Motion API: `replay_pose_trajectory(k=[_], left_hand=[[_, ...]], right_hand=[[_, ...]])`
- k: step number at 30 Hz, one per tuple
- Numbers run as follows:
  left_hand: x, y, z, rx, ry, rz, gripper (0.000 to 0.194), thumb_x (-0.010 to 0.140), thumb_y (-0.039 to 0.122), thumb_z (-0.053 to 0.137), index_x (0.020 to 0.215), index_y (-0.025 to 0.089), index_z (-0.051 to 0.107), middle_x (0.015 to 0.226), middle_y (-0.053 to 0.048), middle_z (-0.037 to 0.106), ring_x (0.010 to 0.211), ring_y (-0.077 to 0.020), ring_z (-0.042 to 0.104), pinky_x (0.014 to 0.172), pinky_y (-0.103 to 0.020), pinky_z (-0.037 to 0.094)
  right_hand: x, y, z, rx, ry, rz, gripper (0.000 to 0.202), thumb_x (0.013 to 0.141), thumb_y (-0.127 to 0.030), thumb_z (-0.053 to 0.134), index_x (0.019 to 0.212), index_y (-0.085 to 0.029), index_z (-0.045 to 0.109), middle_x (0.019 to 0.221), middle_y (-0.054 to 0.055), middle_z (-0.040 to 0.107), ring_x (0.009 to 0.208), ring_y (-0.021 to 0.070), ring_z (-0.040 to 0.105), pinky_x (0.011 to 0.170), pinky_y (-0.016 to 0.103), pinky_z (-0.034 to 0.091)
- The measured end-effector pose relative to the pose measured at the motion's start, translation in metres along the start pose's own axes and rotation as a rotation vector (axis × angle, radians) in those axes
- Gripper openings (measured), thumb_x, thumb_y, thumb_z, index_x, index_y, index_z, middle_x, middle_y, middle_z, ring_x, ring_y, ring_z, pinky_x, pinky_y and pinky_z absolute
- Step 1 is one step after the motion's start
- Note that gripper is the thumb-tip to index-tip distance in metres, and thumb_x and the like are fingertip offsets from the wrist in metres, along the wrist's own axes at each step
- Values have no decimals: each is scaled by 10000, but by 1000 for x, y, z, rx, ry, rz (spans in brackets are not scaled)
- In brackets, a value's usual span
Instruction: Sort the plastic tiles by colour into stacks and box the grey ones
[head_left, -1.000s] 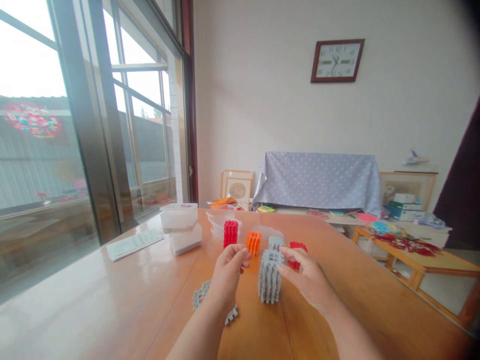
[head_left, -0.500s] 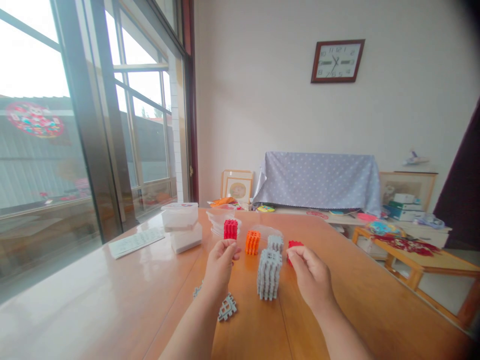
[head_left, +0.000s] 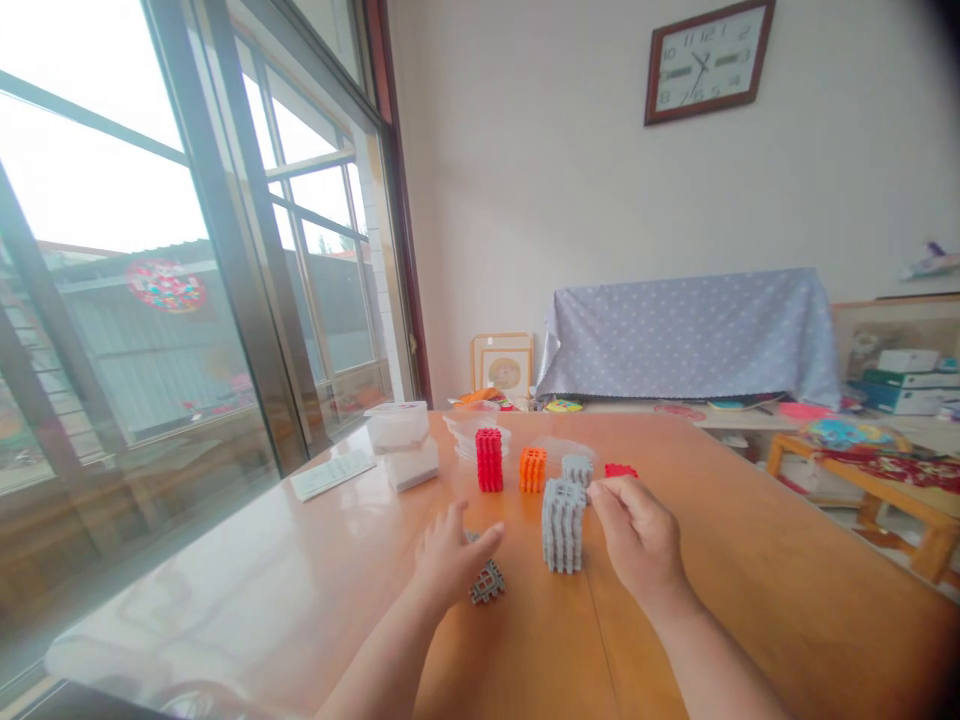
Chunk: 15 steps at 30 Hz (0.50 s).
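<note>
My left hand [head_left: 454, 555] has its fingers spread and holds nothing, just left of loose grey lattice pieces [head_left: 487, 582] on the table. My right hand [head_left: 637, 520] is closed, fingertips pinched at the upper right edge of a tall grey stack [head_left: 562, 530]; what lies between them is too small to tell. Behind that stack is a shorter grey stack [head_left: 577, 469]. A red stack [head_left: 489, 461] stands upright beyond my left hand, with an orange stack [head_left: 533, 470] to its right. A red piece [head_left: 621, 470] shows behind my right hand.
White plastic boxes [head_left: 409, 460] and a printed sheet [head_left: 332, 475] lie at the table's far left. Clear plastic containers [head_left: 469, 432] sit behind the red stack. A wooden stool [head_left: 885, 480] is to the right, beyond the wooden table [head_left: 315, 600].
My left hand has let go of the red stack, drawn back and opened. My right hand has moved from the red piece to the tall grey stack. The view has shifted.
</note>
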<state>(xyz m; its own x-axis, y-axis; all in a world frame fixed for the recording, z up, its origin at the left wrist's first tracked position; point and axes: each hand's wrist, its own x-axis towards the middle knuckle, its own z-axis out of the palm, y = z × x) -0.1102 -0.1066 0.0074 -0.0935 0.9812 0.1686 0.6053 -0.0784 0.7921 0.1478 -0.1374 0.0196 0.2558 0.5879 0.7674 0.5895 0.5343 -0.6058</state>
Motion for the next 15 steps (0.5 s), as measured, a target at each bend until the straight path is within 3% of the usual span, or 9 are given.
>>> replay_pose_trajectory(k=[3, 5, 10, 12, 15], left_hand=[[-19, -18, 7, 308, -201, 8, 1071, 644, 762, 687, 1519, 197, 437, 1656, -196, 277, 1545, -455, 113, 1208, -619, 77], [-21, -26, 13, 386, -292, 66, 1060, 670, 745, 678, 1550, 224, 398, 1685, -170, 199, 1555, -452, 31, 1201, -653, 19], [-1, -24, 26, 397, -390, 242, 778, 787, 537, 627, 1500, 266, 473, 1660, -131, 301, 1548, -420, 146, 1211, -634, 62], [9, -18, 29, 374, -404, 290, 675, 753, 398, 651, 1413, 301, 548, 1603, -112, 413, 1516, -406, 250, 1203, -643, 61], [19, -9, 31, 321, -374, 301, 496, 712, 243, 626, 1202, 317, 650, 1353, -89, 648, 1344, -381, 489, 1157, -704, 26]], right_hand=[[0, -4, 1, 1, -13, -3, 283, 962, -403, 563, 757, -224, 639, 672, -14, 576, 657, 168, 535, 673, 289, 428], [0, -7, 1, -3, -18, 4, 292, 965, -412, 557, 751, -227, 631, 678, -7, 584, 669, 175, 543, 681, 295, 430], [1, -9, 1, 13, -13, 37, 339, 970, -462, 532, 729, -235, 604, 666, -4, 579, 661, 185, 550, 673, 297, 435], [1, -8, 2, 18, -8, 43, 345, 972, -467, 530, 727, -236, 603, 665, -6, 576, 664, 185, 551, 670, 293, 432], [1, -5, 3, 33, -15, 51, 333, 976, -443, 535, 727, -233, 601, 666, -12, 558, 666, 178, 539, 667, 287, 420]])
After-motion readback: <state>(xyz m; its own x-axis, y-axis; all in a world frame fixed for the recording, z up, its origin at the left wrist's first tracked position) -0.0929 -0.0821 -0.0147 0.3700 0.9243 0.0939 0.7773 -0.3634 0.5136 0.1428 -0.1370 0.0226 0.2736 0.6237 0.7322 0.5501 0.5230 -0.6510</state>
